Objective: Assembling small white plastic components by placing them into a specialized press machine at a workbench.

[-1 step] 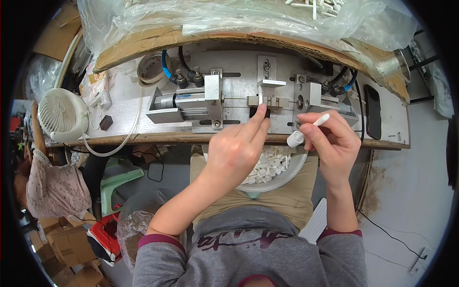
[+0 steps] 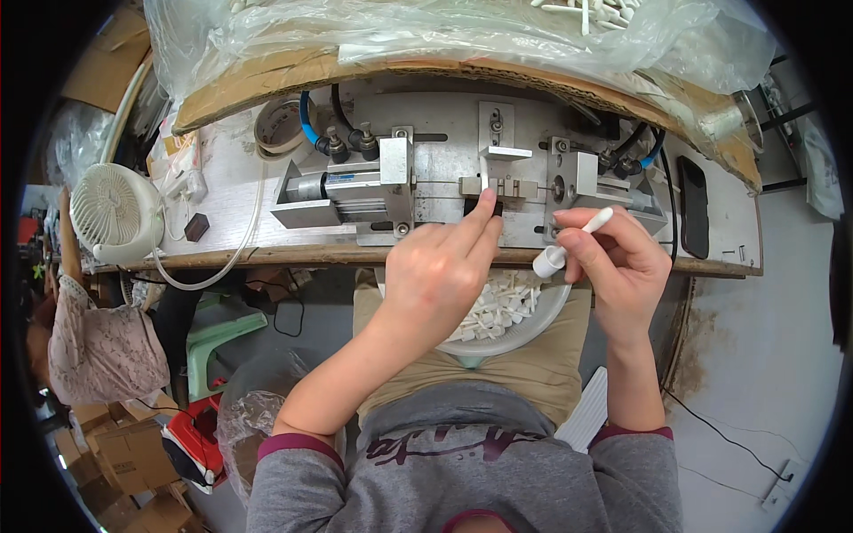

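Workbench (image 2: 222,178) beyond bowl (image 2: 553,318) of white pieces (image 2: 502,311); left hand (image 2: 437,274), grip unclear; right hand (image 2: 624,262) round white stick (image 2: 600,219).

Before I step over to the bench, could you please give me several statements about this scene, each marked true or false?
1. The left hand extends a finger to the metal block. True.
2. The right hand is empty. False: the right hand holds a white stick.
3. The fan stands left of the tape roll. True.
4. The dark phone lies at the bench's left end. False: it lies near the right end.
5. The bowl contains white pieces. True.
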Tool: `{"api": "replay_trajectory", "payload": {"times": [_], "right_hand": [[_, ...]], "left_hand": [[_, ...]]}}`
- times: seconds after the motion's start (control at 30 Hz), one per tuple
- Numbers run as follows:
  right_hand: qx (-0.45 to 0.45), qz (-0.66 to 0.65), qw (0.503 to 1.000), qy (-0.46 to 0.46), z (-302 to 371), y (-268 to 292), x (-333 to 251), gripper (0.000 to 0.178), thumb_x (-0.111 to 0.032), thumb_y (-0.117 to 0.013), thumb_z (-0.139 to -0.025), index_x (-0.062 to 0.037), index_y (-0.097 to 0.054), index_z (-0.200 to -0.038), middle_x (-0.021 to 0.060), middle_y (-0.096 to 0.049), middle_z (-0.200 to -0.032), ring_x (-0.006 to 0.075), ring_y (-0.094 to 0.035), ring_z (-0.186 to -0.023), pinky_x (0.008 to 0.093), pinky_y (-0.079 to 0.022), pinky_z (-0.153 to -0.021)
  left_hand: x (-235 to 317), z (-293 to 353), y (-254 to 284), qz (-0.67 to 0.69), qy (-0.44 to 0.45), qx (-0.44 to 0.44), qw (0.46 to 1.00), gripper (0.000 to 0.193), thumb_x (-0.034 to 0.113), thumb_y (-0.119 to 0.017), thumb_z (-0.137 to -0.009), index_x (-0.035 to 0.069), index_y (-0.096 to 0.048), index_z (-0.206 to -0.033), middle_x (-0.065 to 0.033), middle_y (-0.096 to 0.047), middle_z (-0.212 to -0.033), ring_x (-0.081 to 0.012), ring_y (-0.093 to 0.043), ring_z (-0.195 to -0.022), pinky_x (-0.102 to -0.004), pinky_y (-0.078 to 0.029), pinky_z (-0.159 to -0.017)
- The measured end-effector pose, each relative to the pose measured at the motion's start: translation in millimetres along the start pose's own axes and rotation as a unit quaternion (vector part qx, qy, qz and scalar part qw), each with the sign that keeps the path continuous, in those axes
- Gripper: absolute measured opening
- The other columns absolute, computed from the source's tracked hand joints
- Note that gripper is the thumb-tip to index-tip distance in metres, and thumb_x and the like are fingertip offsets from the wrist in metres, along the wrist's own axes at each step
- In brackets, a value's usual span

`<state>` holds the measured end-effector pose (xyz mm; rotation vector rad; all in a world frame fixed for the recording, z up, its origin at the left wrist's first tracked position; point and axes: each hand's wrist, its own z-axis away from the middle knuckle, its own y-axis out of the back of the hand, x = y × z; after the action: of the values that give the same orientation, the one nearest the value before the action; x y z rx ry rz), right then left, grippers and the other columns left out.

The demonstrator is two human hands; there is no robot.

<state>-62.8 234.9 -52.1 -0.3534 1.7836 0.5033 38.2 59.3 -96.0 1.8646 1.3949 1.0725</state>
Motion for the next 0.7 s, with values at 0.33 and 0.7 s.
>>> {"api": "replay_trajectory", "payload": {"times": [0.33,0.7], "right_hand": [[-0.002,-0.147,0.983,-0.11,-15.0,-4.7,-14.5,0.009,-0.004,-0.074,-0.095,0.0042,-0.071,-0.093,0.0088,-0.071,-0.073,0.0082,-0.063,-0.05,0.0186,-0.044,-0.043],[-0.02,0.059,0.986,0.156,-123.0,-23.8,-66.4,0.029,-0.03,-0.067,-0.102,-0.0012,-0.072,-0.096,0.0039,-0.071,-0.077,0.0043,-0.056,-0.05,0.0198,-0.036,-0.047]], "left_hand": [[-4.3,-12.6,10.8,0.014,-0.005,0.002,1.0,0.028,0.015,-0.081,-0.072,0.004,-0.075,-0.097,-0.0149,-0.074,-0.121,-0.0191,-0.067,-0.058,-0.029,-0.052,-0.058],[-0.2,-19.4,68.9,0.251,0.051,0.161,0.953,0.035,-0.001,-0.084,-0.076,0.0,-0.074,-0.11,-0.0109,-0.07,-0.104,-0.021,-0.071,-0.081,-0.0316,-0.06,-0.07]]}}
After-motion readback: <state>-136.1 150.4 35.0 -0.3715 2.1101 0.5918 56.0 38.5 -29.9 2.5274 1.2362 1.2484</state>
